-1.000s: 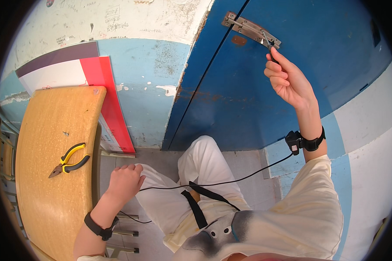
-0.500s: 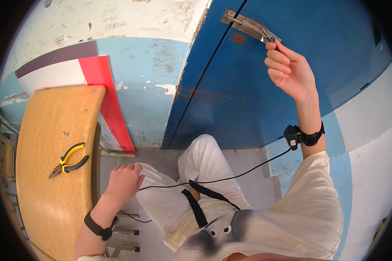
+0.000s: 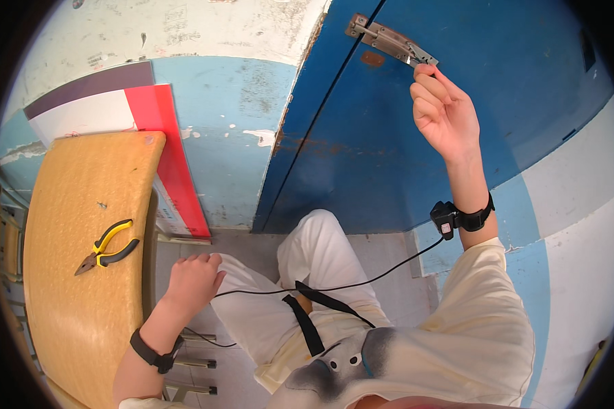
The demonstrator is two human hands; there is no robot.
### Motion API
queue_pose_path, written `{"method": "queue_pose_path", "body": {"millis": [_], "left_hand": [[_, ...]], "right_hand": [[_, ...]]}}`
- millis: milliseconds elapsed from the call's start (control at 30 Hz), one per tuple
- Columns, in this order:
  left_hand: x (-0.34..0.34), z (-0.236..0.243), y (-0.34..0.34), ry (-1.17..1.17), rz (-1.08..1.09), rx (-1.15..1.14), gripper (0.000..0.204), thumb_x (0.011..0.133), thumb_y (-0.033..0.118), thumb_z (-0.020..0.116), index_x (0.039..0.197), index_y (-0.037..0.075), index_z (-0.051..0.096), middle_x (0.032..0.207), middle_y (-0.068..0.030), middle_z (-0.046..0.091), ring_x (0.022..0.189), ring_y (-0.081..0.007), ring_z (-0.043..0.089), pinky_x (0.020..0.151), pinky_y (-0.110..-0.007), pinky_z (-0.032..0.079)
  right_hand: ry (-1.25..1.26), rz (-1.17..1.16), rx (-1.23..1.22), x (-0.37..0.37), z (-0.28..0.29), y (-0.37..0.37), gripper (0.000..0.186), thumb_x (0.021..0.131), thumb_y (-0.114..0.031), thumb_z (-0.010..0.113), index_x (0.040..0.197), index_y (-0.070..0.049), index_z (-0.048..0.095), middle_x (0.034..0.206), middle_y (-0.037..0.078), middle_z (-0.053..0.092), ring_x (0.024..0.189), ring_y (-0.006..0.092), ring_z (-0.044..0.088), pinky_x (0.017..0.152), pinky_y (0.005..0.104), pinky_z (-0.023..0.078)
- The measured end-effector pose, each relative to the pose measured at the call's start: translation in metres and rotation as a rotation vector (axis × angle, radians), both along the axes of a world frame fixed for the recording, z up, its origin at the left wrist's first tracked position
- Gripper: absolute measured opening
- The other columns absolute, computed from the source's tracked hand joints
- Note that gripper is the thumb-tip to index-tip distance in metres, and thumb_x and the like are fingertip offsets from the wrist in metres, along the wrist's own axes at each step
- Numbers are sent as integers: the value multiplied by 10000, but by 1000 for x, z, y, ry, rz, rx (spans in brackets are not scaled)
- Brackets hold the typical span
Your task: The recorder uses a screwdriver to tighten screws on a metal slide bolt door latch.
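My right hand (image 3: 447,112) is raised to a metal sliding bolt (image 3: 392,42) on the blue door (image 3: 368,136). Thumb and forefinger are pinched together at the bolt's right-hand end; whatever lies between the tips is too small to make out. The bolt spans the gap between the door and its frame. My left hand (image 3: 194,281) is palm down by my left knee, beside the table, with nothing visible in it. Its thumb stands apart and the fingers are foreshortened. Pliers (image 3: 107,248) with yellow and black handles lie spread on the wooden table (image 3: 82,320).
A small metal piece (image 3: 101,205) lies on the table beyond the pliers. Behind it, a red and white board (image 3: 158,112) leans against the wall. A black cable (image 3: 361,278) runs across my lap from my right wristband (image 3: 457,219). Stool legs (image 3: 196,365) show beneath the table.
My right hand and forearm have shifted slightly left and turned a little, with the fingertips still at the bolt's end. The left hand and the pliers stay in place.
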State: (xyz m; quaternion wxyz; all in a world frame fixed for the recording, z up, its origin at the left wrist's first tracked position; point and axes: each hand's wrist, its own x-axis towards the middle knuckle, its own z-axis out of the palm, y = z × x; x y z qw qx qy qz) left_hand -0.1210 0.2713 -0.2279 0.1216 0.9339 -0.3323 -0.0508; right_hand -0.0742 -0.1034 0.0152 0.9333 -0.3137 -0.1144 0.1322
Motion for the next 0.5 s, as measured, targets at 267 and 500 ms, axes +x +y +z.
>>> {"method": "queue_pose_path", "body": {"millis": [267,500], "left_hand": [[-1,-4,2,-8,-2,-2,190,799,231,646,867,74,562,804,-83,630,811,-266,633,710,-391,495],[-1,-3,4,3,-3,7,187,799,224,646,862,72,558,797,-83,628,805,-262,633,719,-385,493]], "right_hand": [[160,-209,-567,-11,21,-10,212,993,-207,426,941,-8,477,594,-40,287,497,57,227,416,199,226],[89,-400,-1000,-14,24,1,263,993,-246,435,934,-14,543,616,-32,422,481,36,296,423,186,241]]}}
